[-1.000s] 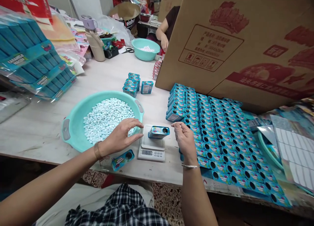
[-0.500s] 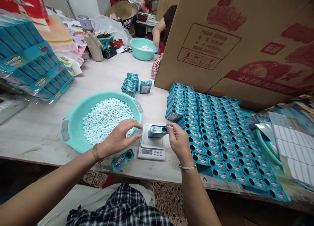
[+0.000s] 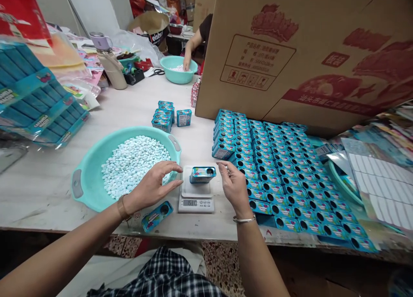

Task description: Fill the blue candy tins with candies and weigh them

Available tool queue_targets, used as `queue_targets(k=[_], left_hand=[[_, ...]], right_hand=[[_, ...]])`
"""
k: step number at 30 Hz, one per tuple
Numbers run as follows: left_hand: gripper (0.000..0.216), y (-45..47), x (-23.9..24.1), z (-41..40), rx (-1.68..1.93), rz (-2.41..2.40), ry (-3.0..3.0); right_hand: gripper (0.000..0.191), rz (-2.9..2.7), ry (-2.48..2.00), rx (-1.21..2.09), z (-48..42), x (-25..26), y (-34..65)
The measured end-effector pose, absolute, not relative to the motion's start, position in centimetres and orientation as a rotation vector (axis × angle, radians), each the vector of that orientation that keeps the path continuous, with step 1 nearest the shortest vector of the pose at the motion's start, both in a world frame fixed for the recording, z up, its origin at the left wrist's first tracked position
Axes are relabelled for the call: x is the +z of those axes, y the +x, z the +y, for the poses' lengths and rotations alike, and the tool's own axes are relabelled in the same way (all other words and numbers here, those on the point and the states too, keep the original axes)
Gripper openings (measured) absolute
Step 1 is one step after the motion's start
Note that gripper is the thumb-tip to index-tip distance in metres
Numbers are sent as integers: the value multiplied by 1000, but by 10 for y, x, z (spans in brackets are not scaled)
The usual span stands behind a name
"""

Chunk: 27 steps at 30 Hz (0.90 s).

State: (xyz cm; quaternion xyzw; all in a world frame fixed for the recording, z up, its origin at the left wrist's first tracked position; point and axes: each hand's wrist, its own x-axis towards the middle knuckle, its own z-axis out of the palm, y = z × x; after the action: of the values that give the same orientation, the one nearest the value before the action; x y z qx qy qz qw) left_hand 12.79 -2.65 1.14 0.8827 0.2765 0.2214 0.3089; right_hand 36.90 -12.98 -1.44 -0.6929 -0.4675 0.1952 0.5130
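A small blue tin (image 3: 202, 175) with a dark round hole in its top stands on the plate of a white digital scale (image 3: 195, 205), whose display is lit. Just left of the scale is my left hand (image 3: 158, 181), thumb and fingers apart, holding nothing. My right hand (image 3: 232, 186) is at the scale's right side, apart from the tin, with its fingertips pinched; a bit of something pale shows between them, too small to name. Left of the scale, a turquoise basin (image 3: 88, 168) holds many pale blue candies (image 3: 135, 163). A blue printed piece (image 3: 157, 216) lies near the table's front edge.
Rows of blue tins (image 3: 284, 176) fill the table at right, before a large cardboard box (image 3: 258, 52). Several tins (image 3: 163, 116) stand further back. Packed blue tins (image 3: 41, 103) are at left. Another person's hand (image 3: 187, 61) reaches into a far basin (image 3: 179, 76).
My right hand has come away from the tin's right end, where its fingers were before. The tin stays on the scale. The whole view has shifted slightly.
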Motion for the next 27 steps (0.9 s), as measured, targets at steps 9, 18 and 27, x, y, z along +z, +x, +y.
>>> queue_targets(k=[9, 18, 27], left_hand=[[26, 145, 15, -25, 571, 682, 2348], [44, 186, 16, -25, 476, 689, 2546], [31, 242, 0, -2, 35, 738, 2828]], right_hand=[[35, -633, -1427, 665, -144, -29, 385], [28, -462, -1236, 839, -145, -38, 380], [29, -414, -1157, 969, -147, -42, 369]])
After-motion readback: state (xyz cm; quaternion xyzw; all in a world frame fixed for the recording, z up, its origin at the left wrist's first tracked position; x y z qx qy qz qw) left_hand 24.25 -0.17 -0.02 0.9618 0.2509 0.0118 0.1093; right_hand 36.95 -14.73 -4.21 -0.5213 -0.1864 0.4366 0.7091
